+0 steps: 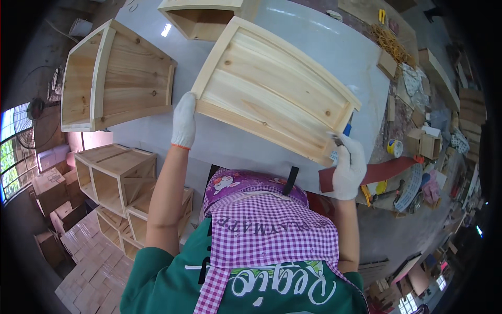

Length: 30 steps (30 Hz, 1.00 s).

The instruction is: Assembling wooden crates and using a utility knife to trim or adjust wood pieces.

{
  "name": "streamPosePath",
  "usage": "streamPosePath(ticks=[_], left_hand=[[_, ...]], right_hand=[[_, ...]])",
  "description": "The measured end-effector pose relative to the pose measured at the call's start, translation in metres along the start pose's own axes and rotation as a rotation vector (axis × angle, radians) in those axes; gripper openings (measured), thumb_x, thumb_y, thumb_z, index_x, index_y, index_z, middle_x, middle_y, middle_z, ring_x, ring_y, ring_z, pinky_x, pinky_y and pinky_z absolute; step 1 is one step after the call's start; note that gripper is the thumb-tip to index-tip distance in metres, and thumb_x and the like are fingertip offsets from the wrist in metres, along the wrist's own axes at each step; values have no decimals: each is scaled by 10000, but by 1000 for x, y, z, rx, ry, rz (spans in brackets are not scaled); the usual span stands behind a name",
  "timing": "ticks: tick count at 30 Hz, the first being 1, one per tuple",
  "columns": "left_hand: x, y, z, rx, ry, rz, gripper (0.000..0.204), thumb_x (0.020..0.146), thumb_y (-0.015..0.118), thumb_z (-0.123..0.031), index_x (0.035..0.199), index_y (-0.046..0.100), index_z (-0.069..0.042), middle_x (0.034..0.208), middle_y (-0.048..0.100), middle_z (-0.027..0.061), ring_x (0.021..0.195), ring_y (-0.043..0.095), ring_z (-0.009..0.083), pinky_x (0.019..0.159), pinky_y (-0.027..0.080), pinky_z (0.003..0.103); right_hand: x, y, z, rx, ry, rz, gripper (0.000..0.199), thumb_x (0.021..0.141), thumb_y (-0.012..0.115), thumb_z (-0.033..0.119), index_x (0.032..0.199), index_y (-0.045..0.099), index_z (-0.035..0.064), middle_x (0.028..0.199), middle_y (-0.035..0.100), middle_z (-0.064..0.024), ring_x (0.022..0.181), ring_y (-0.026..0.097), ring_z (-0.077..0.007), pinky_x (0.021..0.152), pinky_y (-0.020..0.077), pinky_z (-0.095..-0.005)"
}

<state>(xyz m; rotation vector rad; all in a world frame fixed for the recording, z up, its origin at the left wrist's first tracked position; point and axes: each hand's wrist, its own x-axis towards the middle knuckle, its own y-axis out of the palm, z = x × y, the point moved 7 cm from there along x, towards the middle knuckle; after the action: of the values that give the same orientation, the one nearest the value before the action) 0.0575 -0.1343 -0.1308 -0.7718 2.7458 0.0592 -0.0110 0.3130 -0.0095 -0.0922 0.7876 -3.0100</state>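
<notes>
A pale wooden box [272, 86] with a framed plank side lies slanted on the light tabletop in front of me. My left hand [184, 121], in a white knitted glove with an orange cuff edge, is closed on its left corner. My right hand [349, 170], gloved too, is at the near right corner of the box. Its fingers are closed round a small tool [338, 139] with a dark metal end, which touches or nearly touches the wood; its kind is too blurred to tell. Under the right hand runs a dark red strip [389, 170].
Another wooden box [133, 78] stands on the left, and one more [201, 21] at the far side. Stacked wooden crates [123, 178] stand low on the left. At right lie a tape roll [395, 147], a small open carton [430, 145] and tangled yellow cord [391, 43].
</notes>
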Motion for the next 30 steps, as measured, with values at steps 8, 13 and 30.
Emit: streamPosePath(ticks=[8,13,30], left_hand=[[-4,11,-9,-10,27,-66,454,1087,502,-343,1318,604,35,1227,623,43,1158,522,116,1033,400,285],[-8,14,-24,97,64,-67,450,1092,479,-316,1286,613,67,1184,640,62,1104,534,135,1000,419,290],[-6,14,-14,59,62,-21,499,1085,473,-348,1338,590,66,1208,645,69,1119,543,132,1007,420,293]], right_hand=[[47,85,54,-306,-373,527,196,873,694,58,1065,727,40,950,694,-153,919,667,-333,849,521,-389],[51,119,61,-375,-409,663,185,862,708,84,1040,723,36,965,704,-152,940,662,-359,859,519,-427],[44,122,62,-587,-427,579,107,875,718,149,957,698,84,860,662,-133,844,655,-337,769,502,-456]])
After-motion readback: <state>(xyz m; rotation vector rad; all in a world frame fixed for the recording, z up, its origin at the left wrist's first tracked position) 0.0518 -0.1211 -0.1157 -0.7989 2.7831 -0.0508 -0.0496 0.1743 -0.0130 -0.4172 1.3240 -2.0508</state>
